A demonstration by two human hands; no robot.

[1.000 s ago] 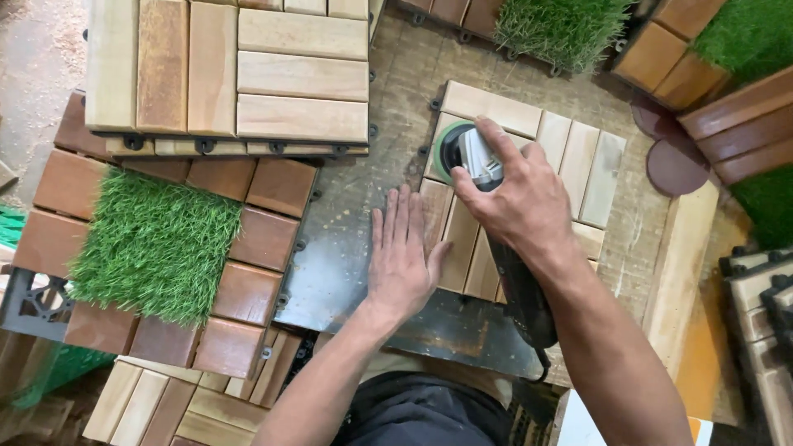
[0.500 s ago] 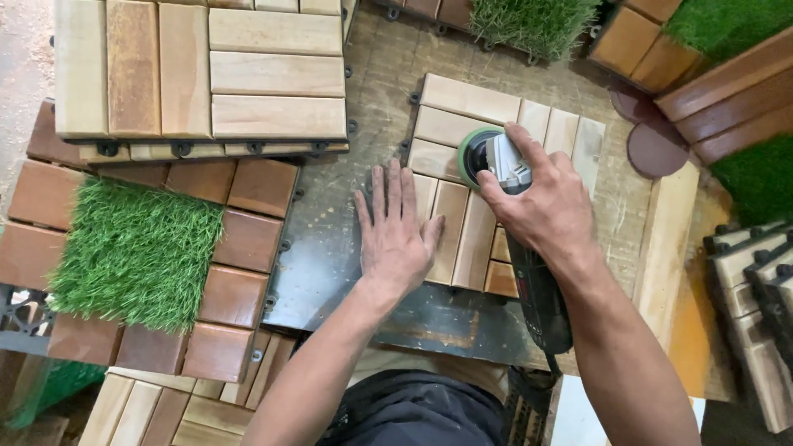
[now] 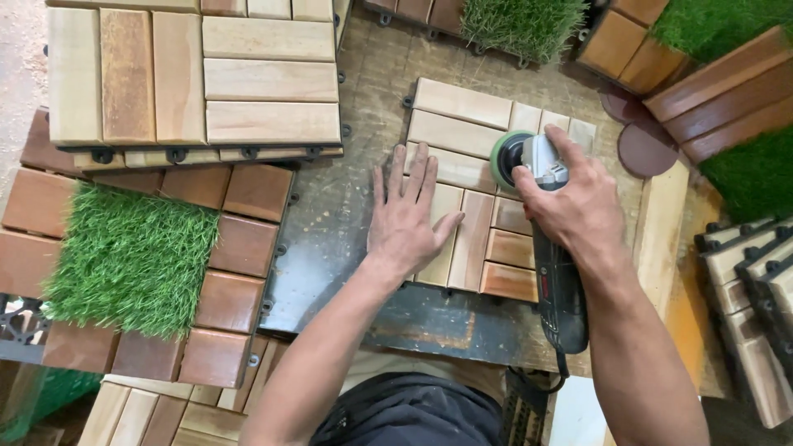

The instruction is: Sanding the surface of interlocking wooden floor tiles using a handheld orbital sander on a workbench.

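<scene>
Our left hand (image 3: 409, 219) lay flat, fingers spread toward 12 o'clock, pressing one wooden slat tile (image 3: 471, 223) at the middle of the table (image 3: 330, 223). At its 3 o'clock, our right hand (image 3: 570, 206) kept its grip wrapped tight around one grinder (image 3: 555, 272), its green disc (image 3: 505, 158) on the tile.
</scene>
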